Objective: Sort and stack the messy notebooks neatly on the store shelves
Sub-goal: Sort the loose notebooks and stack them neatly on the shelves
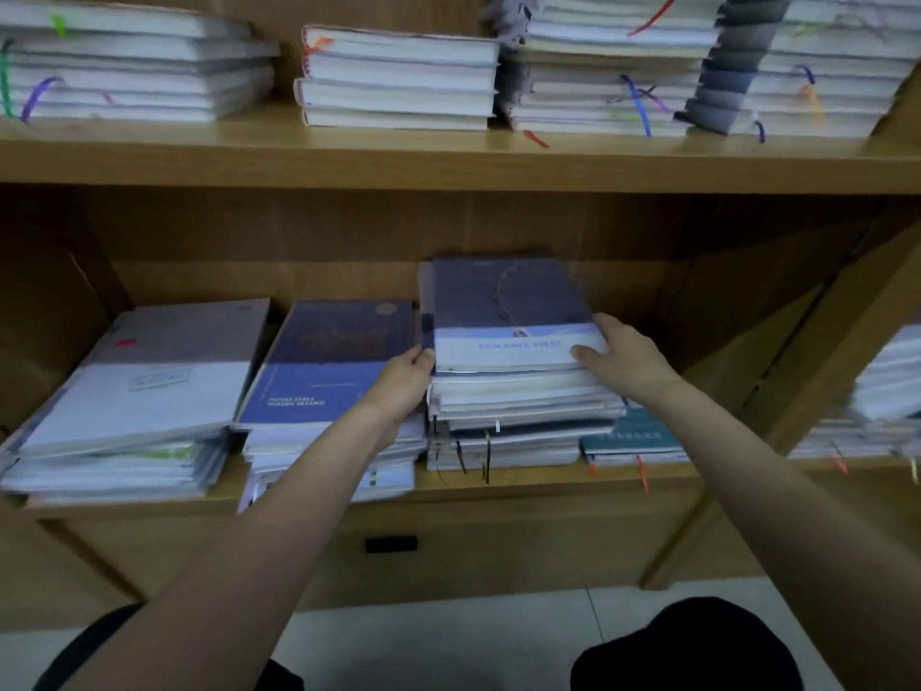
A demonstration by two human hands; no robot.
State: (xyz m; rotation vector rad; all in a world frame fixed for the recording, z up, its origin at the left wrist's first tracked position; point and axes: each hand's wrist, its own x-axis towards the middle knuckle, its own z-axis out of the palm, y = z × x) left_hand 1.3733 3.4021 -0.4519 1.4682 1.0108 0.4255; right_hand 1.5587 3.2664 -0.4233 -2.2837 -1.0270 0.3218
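Note:
A tall stack of notebooks (518,396) stands in the middle of the lower shelf (498,483). Its top notebook (503,301) has a dark blue cover with a white band at the front. My left hand (406,379) grips the stack's left side near the top. My right hand (620,359) holds the top notebook's front right corner, thumb on the white band. To the left lie a blue notebook pile (324,361) and a grey-white pile (149,381).
A teal notebook (633,433) lies low beside the tall stack on the right. The upper shelf (448,157) carries several stacks with coloured ribbon bookmarks. More white stacks (877,391) sit in the right-hand bay behind a wooden divider. My dark-clothed knees are above a white tiled floor.

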